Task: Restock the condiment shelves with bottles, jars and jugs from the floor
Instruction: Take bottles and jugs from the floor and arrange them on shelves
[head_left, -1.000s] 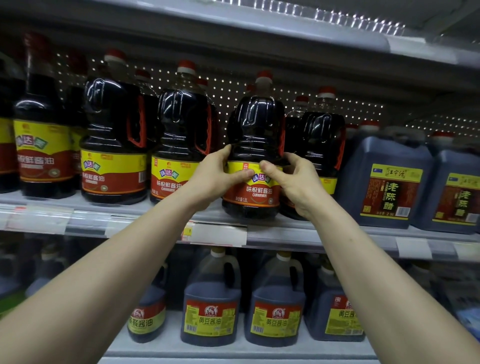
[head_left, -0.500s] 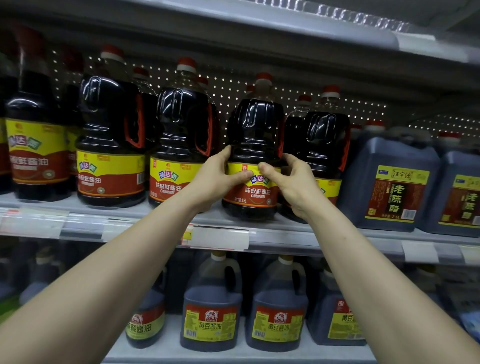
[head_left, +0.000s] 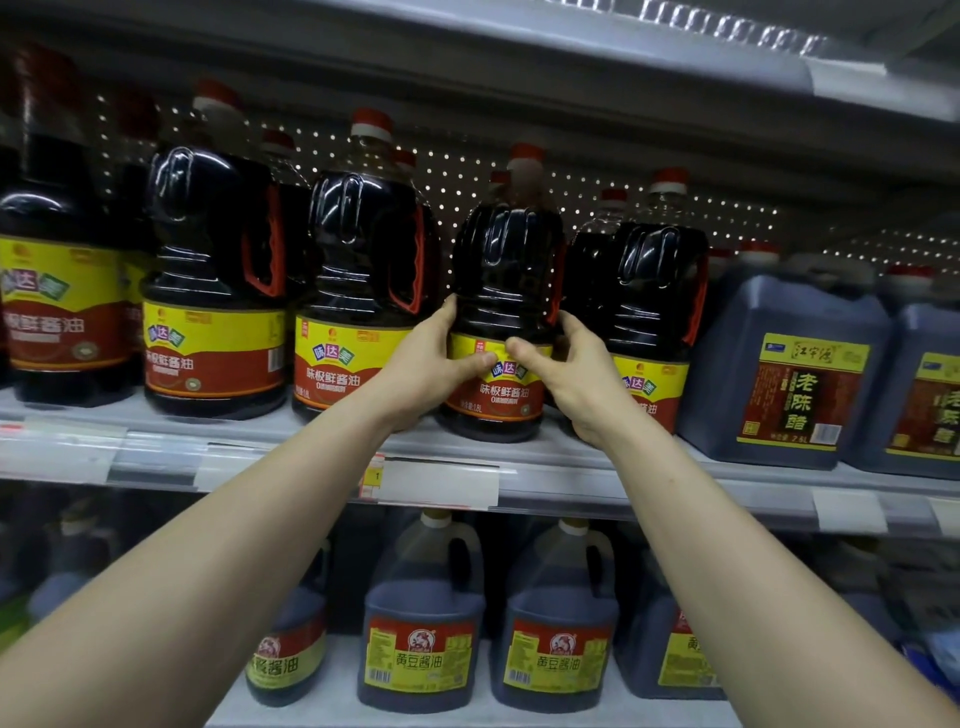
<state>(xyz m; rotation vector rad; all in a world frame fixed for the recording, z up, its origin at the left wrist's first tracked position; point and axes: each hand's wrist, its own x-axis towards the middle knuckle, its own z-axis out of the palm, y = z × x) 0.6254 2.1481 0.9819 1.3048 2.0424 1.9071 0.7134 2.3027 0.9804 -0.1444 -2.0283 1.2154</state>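
A dark soy sauce jug (head_left: 501, 270) with a red cap and a yellow-and-red label stands on the middle shelf (head_left: 519, 457), in a row of like jugs. My left hand (head_left: 431, 364) grips its left side, thumb lying across the label. My right hand (head_left: 566, 374) grips its right side, thumb also on the label, fingers reaching behind between this jug and its right neighbour (head_left: 654, 312). The jug's base sits on the shelf near the front edge.
More soy jugs (head_left: 363, 291) fill the shelf to the left. Square blue-grey vinegar jugs (head_left: 784, 374) stand at the right. The lower shelf holds handled soy jugs (head_left: 421, 623). Price tag strips (head_left: 436, 483) run along the shelf edge. Another shelf (head_left: 623, 47) hangs overhead.
Both hands keep hold of the jug and have shifted very little. The view has drifted slightly to the right and downward.
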